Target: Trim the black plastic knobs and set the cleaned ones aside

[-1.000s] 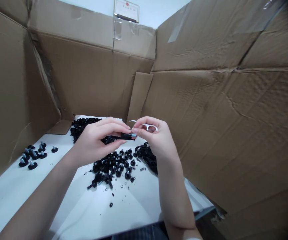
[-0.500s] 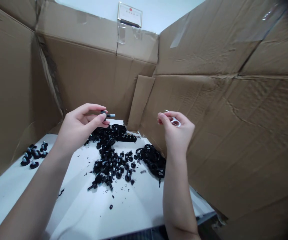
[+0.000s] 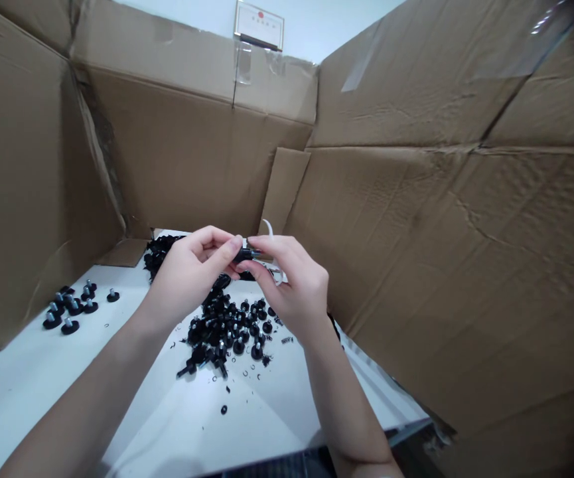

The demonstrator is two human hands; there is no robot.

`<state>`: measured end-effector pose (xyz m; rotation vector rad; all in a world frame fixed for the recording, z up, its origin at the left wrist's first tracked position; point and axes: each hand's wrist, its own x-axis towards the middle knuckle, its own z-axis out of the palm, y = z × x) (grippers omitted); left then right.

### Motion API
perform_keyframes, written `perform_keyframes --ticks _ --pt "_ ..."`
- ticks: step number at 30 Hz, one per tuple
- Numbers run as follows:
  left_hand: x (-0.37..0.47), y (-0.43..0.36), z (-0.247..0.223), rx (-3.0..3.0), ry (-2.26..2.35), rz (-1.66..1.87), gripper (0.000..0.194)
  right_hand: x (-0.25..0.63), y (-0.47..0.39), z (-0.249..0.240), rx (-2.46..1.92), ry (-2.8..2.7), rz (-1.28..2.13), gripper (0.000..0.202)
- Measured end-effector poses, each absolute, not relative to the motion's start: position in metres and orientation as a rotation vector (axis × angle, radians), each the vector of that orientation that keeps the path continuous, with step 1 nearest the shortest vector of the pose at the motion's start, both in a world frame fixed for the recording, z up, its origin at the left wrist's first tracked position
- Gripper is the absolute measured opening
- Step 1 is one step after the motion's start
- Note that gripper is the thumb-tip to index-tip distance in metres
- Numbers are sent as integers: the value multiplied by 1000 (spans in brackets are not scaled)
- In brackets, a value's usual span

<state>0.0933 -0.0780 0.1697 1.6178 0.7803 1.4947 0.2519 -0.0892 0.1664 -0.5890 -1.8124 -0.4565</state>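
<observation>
Thumb and fingers of my left hand (image 3: 192, 265) are closed on a black knobbed screw (image 3: 247, 254) with a metal shaft pointing right. My right hand (image 3: 289, 279) meets it from the right, its thumb and forefinger around the shaft end. A small white-handled tool (image 3: 281, 273) is held in the right hand, its curved white part sticking up behind the fingers; the rest of it is hidden. Below the hands, a heap of black screw knobs (image 3: 227, 325) lies on the white table (image 3: 167, 425).
Several black knobs with upright metal studs (image 3: 70, 305) stand at the left. More black pieces (image 3: 160, 255) lie behind my left hand. Cardboard walls (image 3: 187, 146) enclose the table's back and sides. Small black scraps (image 3: 223, 409) are scattered near the front.
My hands have come together in the middle, the right moving left with the white tool and the left moving right with the screw. My right thumb and forefinger have parted around the screw's end.
</observation>
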Motion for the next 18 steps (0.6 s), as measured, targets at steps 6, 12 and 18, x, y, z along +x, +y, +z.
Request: perform_keyframes --ticks 6,12,18 --pt "93 -81 171 1722 798 1447 25 256 -87 168 -649 -1888 -448 12" --pt "92 -76 166 1804 802 1432 27 252 -91 166 -848 -1798 -374 18" --pt "86 -75 167 2107 651 1430 19 255 -89 172 -926 -1689 242 15"
